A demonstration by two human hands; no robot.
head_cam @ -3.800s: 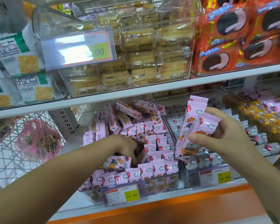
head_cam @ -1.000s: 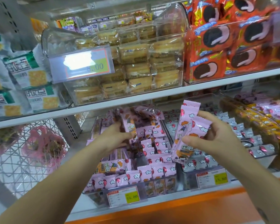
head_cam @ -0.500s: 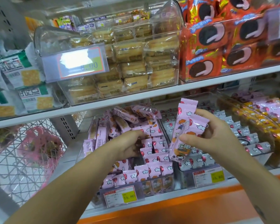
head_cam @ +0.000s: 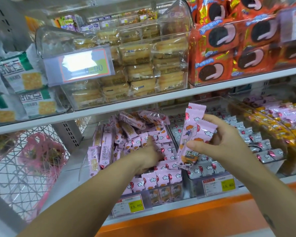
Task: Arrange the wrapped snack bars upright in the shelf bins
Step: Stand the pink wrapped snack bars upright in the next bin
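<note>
At the bin's (head_cam: 148, 200) right edge, our right hand (head_cam: 226, 142) pinches a few pink bars (head_cam: 190, 132), upright, above the rows (head_cam: 162, 178). Our left hand (head_cam: 146, 155) lies among the bars inside; its grip we cannot tell. We seem to be clearing a slot; next, feed one bar in upright.

You have bright, even light, probably from overhead. Glare whites out the upper price tag (head_cam: 79, 65), and the shelf edge (head_cam: 161, 100) bows, blurring toward the corners.
</note>
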